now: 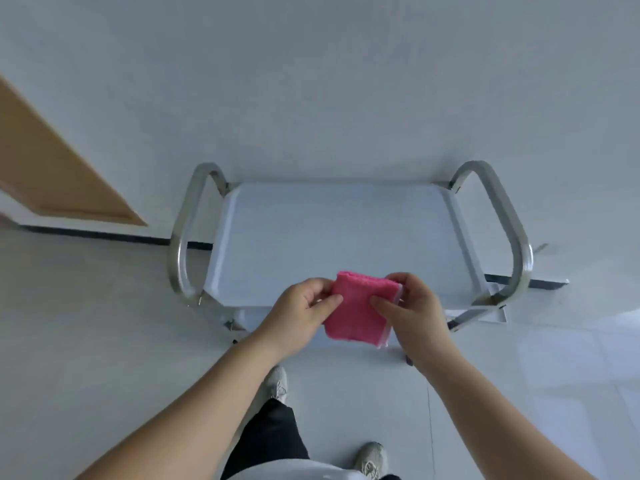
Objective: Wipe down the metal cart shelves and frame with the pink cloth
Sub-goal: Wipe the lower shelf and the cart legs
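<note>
A folded pink cloth (pixel 360 308) is held in the air over the near edge of the metal cart's top shelf (pixel 339 237). My left hand (pixel 299 311) pinches the cloth's left edge with thumb and fingers. Its right edge is pinched by my right hand (pixel 410 308). The cart stands against the wall, with a curved steel handle on the left (pixel 180 244) and another on the right (pixel 516 237). The lower shelves are mostly hidden under the top one and behind my hands.
A white wall rises directly behind the cart. A wooden door (pixel 52 168) stands at the left. Pale floor tiles surround the cart, and my own shoes (pixel 277 381) stand just in front of it.
</note>
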